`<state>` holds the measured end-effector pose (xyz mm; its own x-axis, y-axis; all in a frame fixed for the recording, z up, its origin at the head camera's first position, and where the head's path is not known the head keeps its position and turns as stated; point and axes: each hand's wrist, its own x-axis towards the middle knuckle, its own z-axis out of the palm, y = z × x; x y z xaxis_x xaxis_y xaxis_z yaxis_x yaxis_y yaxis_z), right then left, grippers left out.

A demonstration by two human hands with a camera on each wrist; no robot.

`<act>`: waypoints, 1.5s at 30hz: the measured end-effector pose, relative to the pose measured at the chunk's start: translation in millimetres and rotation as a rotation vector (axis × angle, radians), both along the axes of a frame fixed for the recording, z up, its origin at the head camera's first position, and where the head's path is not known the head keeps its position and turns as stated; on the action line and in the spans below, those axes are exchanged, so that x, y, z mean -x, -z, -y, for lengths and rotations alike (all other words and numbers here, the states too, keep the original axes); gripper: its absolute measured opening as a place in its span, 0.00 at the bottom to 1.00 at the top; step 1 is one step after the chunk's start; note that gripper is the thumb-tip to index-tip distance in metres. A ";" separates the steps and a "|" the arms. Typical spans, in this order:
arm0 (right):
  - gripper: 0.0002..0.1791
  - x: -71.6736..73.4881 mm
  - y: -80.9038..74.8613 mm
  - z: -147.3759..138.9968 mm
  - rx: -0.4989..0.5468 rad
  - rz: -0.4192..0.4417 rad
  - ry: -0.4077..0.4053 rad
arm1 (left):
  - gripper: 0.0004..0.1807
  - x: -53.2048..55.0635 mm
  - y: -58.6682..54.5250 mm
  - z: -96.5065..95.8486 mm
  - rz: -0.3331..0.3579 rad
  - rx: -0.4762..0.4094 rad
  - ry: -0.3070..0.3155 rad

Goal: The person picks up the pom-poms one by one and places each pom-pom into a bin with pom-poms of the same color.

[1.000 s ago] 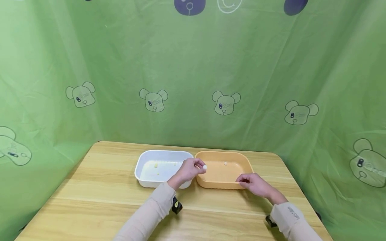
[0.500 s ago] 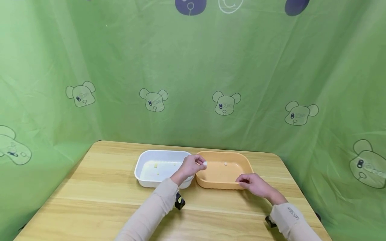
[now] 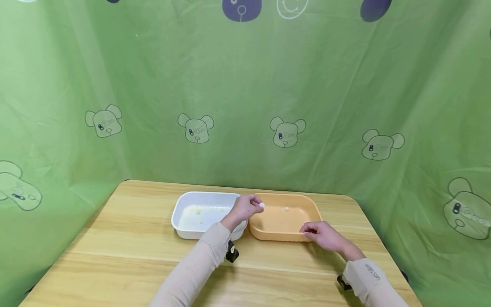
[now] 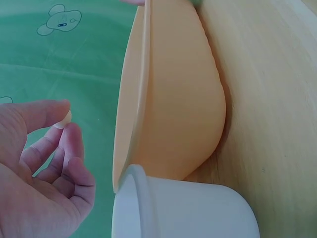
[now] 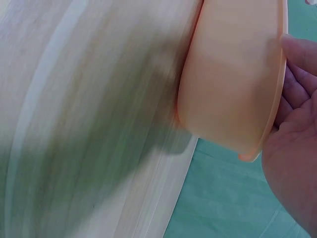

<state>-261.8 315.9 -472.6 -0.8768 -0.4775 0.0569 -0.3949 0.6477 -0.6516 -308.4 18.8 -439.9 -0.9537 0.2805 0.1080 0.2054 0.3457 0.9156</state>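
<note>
Between thumb and fingertips, my left hand (image 3: pixel 244 208) pinches a small white ball (image 3: pixel 262 205), raised above the left side of an orange basin (image 3: pixel 274 236). The left wrist view shows the same ball (image 4: pixel 64 120) partly covered by the thumb and finger. My right hand (image 3: pixel 325 235) holds the basin's near right rim. In the right wrist view its thumb lies on the outside of the orange wall (image 5: pixel 233 74), the fingers inside. Another small white ball (image 3: pixel 286 209) lies in the orange basin. A white basin (image 3: pixel 189 234) stands close beside it, under the left forearm's reach.
Several small yellowish pieces, one of them larger (image 3: pixel 198 211), lie in the white basin. Both basins stand near the far edge of a wooden table (image 3: pixel 126 247). A green printed curtain (image 3: pixel 238 162) hangs behind and on both sides.
My left hand has moved slightly up and to the right with the white ball, farther over the orange basin. The right hand stays on the rim.
</note>
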 end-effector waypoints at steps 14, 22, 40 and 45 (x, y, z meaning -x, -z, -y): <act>0.05 -1.1 0.2 0.4 0.003 -0.005 -0.013 | 0.08 5.9 7.9 -2.5 0.008 0.012 -0.023; 0.05 0.5 -2.0 0.5 -0.008 -0.016 -0.015 | 0.08 9.6 5.0 -6.2 0.022 0.028 -0.025; 0.06 0.8 -0.7 0.0 -0.001 -0.002 -0.007 | 0.09 13.3 6.5 -16.8 0.035 0.039 -0.011; 0.06 -0.2 0.1 0.8 0.017 -0.022 -0.022 | 0.08 16.8 10.2 -19.9 0.032 0.068 -0.024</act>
<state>-261.6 315.1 -472.7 -0.8645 -0.4956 0.0840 -0.4233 0.6276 -0.6534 -325.2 38.7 -450.1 -0.9629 0.2632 0.0588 0.1673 0.4117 0.8958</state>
